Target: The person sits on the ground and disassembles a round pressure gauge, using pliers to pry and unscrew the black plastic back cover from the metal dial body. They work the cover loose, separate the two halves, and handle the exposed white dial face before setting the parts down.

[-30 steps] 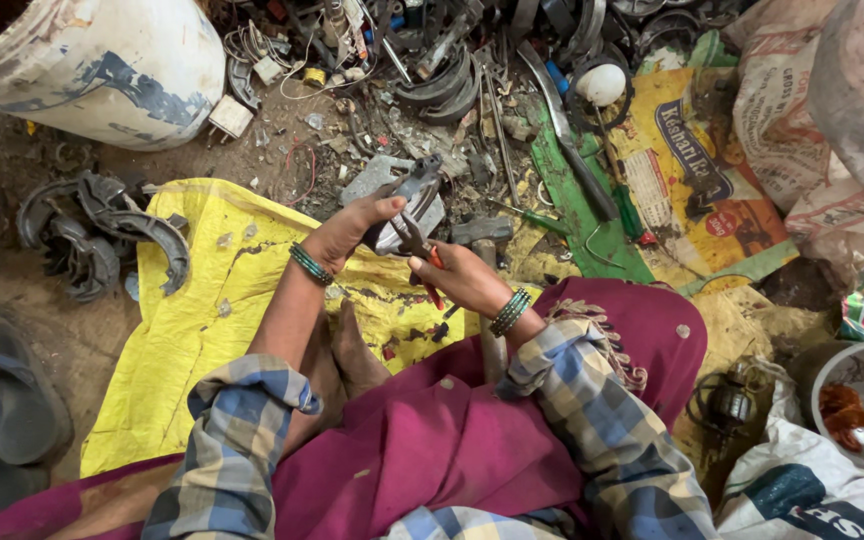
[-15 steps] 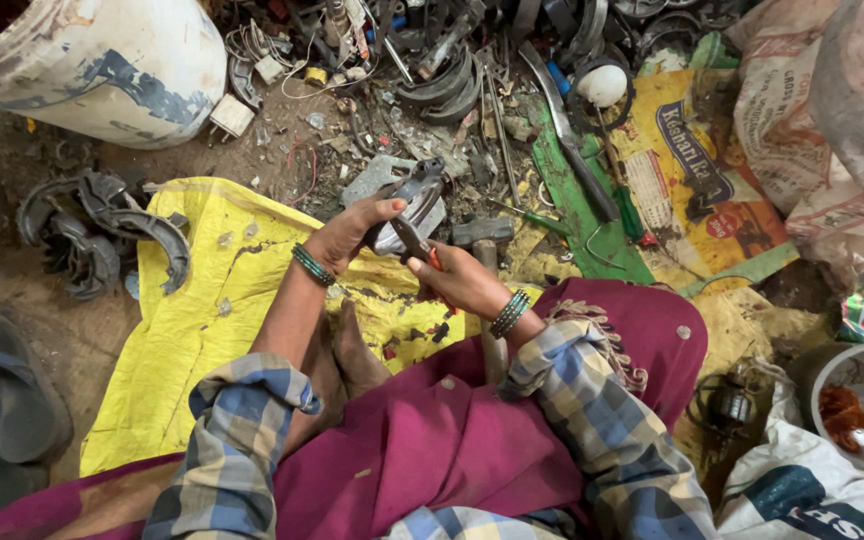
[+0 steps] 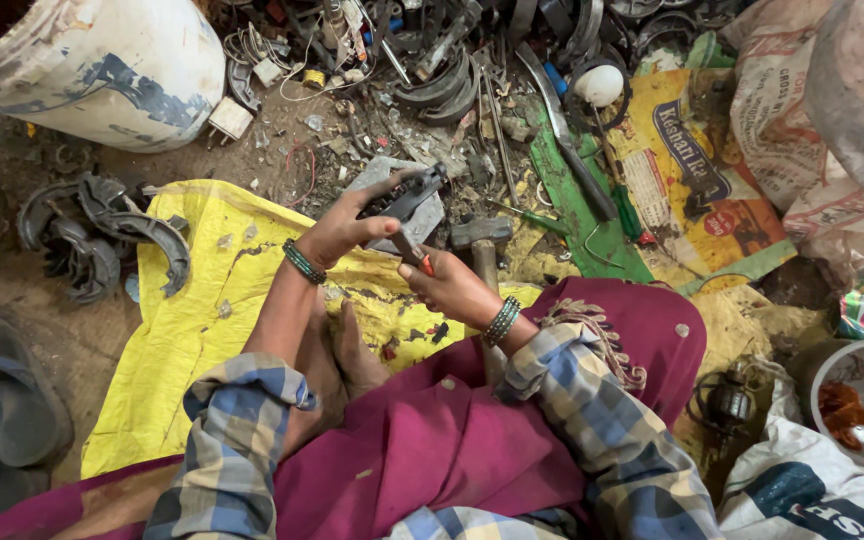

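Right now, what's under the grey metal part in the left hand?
Under the grey metal part lie the yellow plastic sheet and a hammer head. The left hand grips it; ground directly beneath is covered.

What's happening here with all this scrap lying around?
A person sits on the ground over a yellow sheet, working on a small dark metal part. The left hand grips that part and holds it up in front of a flat grey block. The right hand holds a red-handled tool with its tip pointed up at the part. A hammer lies just beyond the hands, and curved brake shoes sit to the left beside a white drum.
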Demonstrator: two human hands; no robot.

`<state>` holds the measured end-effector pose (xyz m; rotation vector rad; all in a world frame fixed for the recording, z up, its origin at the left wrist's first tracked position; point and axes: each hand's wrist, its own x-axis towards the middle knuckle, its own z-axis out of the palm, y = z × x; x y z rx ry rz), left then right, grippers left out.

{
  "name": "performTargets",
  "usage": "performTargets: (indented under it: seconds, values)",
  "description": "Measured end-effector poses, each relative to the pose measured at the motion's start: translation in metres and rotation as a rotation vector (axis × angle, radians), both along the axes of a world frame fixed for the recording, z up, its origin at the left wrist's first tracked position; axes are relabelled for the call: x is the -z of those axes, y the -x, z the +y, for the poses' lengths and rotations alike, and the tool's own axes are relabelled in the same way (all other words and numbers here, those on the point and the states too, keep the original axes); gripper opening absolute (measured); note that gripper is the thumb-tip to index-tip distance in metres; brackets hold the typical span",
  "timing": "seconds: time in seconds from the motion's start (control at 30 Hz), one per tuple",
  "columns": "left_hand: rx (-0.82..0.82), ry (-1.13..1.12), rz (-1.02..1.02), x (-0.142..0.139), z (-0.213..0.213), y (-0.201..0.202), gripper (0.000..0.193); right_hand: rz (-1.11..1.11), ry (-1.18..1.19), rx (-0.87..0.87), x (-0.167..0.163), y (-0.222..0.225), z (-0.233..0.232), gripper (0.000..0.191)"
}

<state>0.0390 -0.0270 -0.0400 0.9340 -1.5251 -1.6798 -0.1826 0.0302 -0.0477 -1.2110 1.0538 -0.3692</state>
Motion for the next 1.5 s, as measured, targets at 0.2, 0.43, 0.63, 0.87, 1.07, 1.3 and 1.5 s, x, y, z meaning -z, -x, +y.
performTargets:
  seconds: [0.2, 0.43, 0.63, 0.87, 1.07, 1.3, 1.5]
  values:
    - [0.087, 0.093, 0.006, -0.008, -0.001, -0.006, 0.096, -0.071, -0.089, -0.025, -0.009, 0.002, 0.006, 0.022]
    - [0.136, 0.119, -0.042, -0.024, 0.001, -0.008, 0.093, -0.286, -0.299, -0.069, -0.014, 0.011, 0.007, 0.031]
    - [0.170, 0.187, -0.134, -0.035, 0.003, -0.012, 0.096, -0.365, -0.353, -0.157, -0.007, 0.019, 0.004, 0.037]
    - [0.188, 0.200, -0.170, -0.029, 0.001, -0.015, 0.097, -0.382, -0.454, -0.198, -0.006, 0.017, -0.004, 0.032]
    - [0.214, 0.173, -0.288, -0.007, -0.004, -0.023, 0.098, -0.352, -0.487, -0.196, -0.011, 0.010, -0.005, 0.036]
    - [-0.008, -0.148, 0.072, 0.057, 0.001, -0.011, 0.091, -0.166, -0.208, -0.126, -0.008, 0.006, -0.005, 0.036]
    - [-0.213, -0.499, 0.604, 0.079, 0.014, 0.021, 0.087, -0.196, -0.139, -0.083, -0.006, 0.008, -0.005, 0.031]
